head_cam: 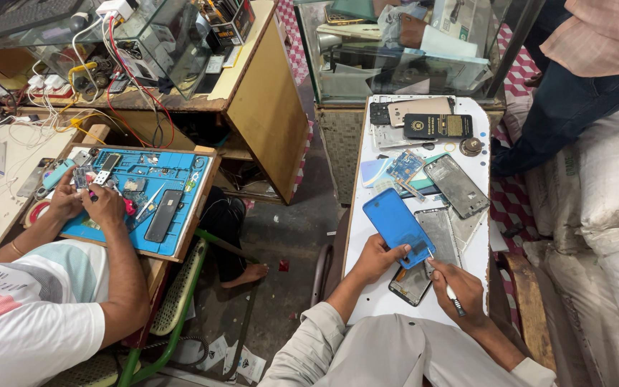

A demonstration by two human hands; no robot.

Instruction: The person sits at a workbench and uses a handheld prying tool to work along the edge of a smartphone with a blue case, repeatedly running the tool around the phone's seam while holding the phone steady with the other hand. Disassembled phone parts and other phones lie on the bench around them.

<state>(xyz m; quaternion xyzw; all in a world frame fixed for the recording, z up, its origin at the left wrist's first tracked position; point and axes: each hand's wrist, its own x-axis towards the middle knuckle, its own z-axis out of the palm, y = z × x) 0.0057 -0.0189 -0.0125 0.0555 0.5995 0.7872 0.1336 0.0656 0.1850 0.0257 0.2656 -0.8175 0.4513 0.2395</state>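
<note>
My left hand (pixel 375 259) grips the lower edge of a blue phone back cover (pixel 397 225), tilted up over the white table (pixel 370 301). My right hand (pixel 461 287) is closed on a thin white-handled tool (pixel 452 293), whose tip points at the cover's lower right corner. A dark opened phone (pixel 410 284) lies flat on the table between both hands. A grey metal phone frame (pixel 440 234) lies just behind the cover.
Further back on the table lie a phone frame (pixel 457 186), a small circuit board (pixel 404 166), a black box (pixel 437 126) and a gold phone (pixel 418 110). A co-worker (pixel 59 287) at left works over a blue mat (pixel 153 188). Another person (pixel 574 86) stands top right beside white sacks (pixel 610 215).
</note>
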